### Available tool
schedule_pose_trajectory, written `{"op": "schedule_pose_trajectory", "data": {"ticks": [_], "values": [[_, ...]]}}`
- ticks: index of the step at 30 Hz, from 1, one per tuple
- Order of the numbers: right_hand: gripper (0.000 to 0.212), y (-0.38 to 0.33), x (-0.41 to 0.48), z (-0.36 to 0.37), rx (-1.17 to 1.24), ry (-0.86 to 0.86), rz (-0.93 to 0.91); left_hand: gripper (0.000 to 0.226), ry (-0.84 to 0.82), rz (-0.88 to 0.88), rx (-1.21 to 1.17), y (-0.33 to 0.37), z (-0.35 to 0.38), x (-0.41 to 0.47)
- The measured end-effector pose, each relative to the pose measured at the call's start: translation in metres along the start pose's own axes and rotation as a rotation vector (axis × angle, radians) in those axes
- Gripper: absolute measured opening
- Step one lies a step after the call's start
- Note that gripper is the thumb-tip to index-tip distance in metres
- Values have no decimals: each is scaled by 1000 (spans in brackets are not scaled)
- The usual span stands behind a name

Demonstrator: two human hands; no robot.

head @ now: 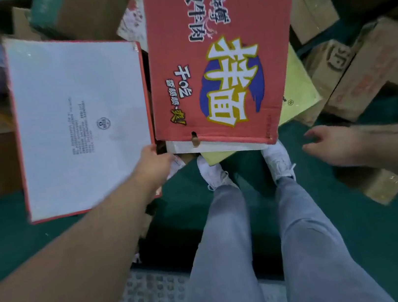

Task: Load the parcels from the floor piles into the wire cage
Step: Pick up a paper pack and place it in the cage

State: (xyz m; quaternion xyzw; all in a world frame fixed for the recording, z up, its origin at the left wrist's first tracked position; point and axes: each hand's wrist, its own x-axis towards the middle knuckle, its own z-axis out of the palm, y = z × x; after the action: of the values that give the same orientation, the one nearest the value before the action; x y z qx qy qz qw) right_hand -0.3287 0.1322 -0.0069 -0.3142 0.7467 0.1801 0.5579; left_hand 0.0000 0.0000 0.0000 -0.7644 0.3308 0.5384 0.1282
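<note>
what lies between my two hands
In the head view, between the left hand, gripping the white-faced box, and the open right hand: the near edge of the red noodle box, a yellow parcel under it, and two white shoes.

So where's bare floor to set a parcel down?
Green floor lies bare below the white-faced, red-edged carton, and right of the grey-trousered legs up to a small brown box. Brown cardboard boxes crowd the top and right.

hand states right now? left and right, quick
Left hand: holding the white-faced box by its edge.
Right hand: open, holding nothing.
</note>
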Motion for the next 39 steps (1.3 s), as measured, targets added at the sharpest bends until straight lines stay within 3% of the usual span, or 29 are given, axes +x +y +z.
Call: {"op": "schedule_pose_trajectory", "data": {"ticks": [2,5,7,11,14,16,21,24,28,31,34,37,39], "values": [[61,-4,26,5,53,36,40,77,66,-10,-11,2,3,36],[68,-17,57,17,289,55,44,90,104,-35,-78,11,3,73],[65,-26,65,26,445,18,29,84,62,-46,-119,14,6,87],[50,-42,70,44,564,55,-85,45,22,-31,-102,17,13,101],[63,-51,65,55,563,110,-213,34,114,-42,-172,13,19,103],[78,-62,60,55,655,105,-287,15,115,-96,-206,9,25,94],[90,-75,72,40,937,86,-327,32,-51,-192,-50,-12,63,80],[74,-61,86,30,876,95,-282,31,-125,-195,20,-18,101,75],[56,-24,123,28,676,204,-89,19,-212,-207,61,-19,155,75],[64,12,154,22,566,348,49,19,-271,-230,43,-15,194,77],[78,46,180,3,562,472,145,32,-336,-219,34,-6,231,79],[96,77,200,-13,623,518,119,41,-447,-357,-217,1,264,79],[95,91,207,-18,719,421,92,33,-460,-399,-439,-1,281,80]]}}
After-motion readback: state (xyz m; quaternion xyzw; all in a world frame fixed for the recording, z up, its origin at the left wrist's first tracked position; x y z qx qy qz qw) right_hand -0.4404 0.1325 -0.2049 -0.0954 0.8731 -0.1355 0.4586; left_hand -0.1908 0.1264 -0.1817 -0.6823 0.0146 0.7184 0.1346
